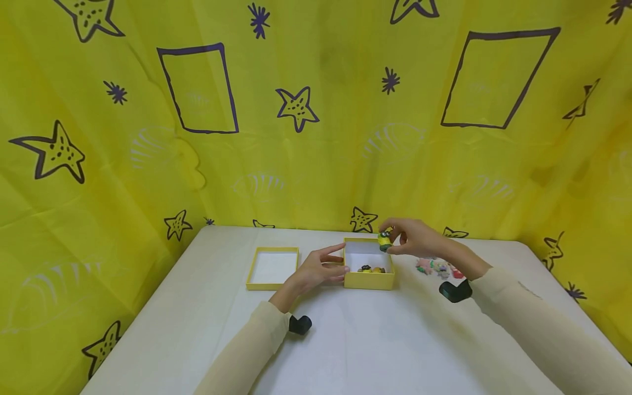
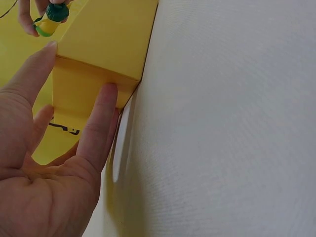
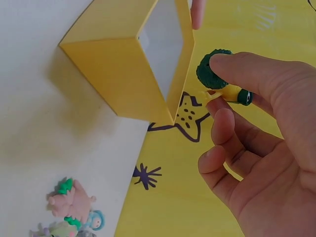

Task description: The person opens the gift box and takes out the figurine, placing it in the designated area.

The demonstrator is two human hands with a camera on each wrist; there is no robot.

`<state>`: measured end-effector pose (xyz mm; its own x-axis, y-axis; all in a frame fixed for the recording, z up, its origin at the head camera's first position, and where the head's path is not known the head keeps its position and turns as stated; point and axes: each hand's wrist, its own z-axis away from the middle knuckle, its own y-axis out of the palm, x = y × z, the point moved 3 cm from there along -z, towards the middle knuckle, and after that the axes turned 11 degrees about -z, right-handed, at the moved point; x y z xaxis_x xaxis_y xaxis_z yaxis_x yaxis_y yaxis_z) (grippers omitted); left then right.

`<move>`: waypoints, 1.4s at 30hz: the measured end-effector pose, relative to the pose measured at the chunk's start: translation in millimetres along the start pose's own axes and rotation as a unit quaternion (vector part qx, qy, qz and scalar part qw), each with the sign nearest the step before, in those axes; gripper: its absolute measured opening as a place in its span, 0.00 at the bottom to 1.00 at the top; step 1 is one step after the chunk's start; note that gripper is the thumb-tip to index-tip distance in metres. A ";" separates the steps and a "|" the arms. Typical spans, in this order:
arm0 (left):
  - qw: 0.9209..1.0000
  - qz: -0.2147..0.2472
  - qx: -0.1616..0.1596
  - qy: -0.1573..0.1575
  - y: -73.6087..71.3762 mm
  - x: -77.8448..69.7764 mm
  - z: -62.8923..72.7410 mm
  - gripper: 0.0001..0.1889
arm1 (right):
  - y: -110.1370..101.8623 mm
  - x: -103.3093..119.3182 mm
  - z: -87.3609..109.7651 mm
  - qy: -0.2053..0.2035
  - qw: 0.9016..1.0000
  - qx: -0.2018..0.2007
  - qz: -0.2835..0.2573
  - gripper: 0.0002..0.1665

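Note:
My right hand [image 1: 413, 237] pinches a small yellow minion figurine [image 1: 384, 240] with goggles and a dark green base, held over the back right of the yellow box [image 1: 368, 281]. In the right wrist view, thumb and fingers hold the figurine's green base [image 3: 214, 69]. My left hand [image 1: 316, 270] touches the left side of the box with fingers fairly straight. The left wrist view shows the fingertips of this hand [image 2: 54, 163] against the box wall [image 2: 81, 86]. Inside the white-lined box lie other small yellow figurines [image 1: 366, 269], partly hidden by its front wall.
A yellow-rimmed box lid [image 1: 272, 267], white inside, lies left of the box. Several small figurines, among them a pink one [image 1: 424, 265], lie on the white table [image 1: 340, 340] right of the box. A yellow patterned curtain [image 1: 326, 159] hangs behind the table.

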<state>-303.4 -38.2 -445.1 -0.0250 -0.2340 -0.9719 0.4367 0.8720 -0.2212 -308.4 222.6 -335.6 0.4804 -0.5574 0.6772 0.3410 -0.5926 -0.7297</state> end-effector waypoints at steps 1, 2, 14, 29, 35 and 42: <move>1.000 -0.001 -0.001 0.001 -0.1 0.5 -0.3 0.39 | -0.6 -0.8 1.6 -0.004 1.000 -0.001 0.002 0.25; 1.000 -0.001 -0.001 0.001 -0.1 0.9 -0.6 0.39 | -1.2 -1.4 3.1 -0.009 1.000 -0.001 0.004 0.25; 1.000 -0.009 -0.005 -0.004 0.0 1.5 -1.7 0.38 | -6.7 -7.3 23.5 -0.007 1.000 -0.007 0.003 0.27; 1.000 0.008 -0.003 -0.001 0.3 1.6 -0.4 0.38 | -10.6 -23.3 53.1 0.007 1.000 -0.017 -0.018 0.28; 1.000 0.016 -0.002 0.003 0.5 2.1 0.1 0.39 | -8.7 -36.6 61.8 0.038 0.998 -0.018 -0.038 0.28; 1.000 0.019 -0.003 0.002 -0.1 1.7 0.0 0.39 | -5.7 -51.8 70.0 0.038 0.998 -0.022 -0.047 0.26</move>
<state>-303.5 -38.6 -446.8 -0.0126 -0.1985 -0.9800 0.4313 0.8832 -0.1844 -278.7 295.5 -373.2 0.3849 -0.5397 0.7487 0.3454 -0.6680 -0.6591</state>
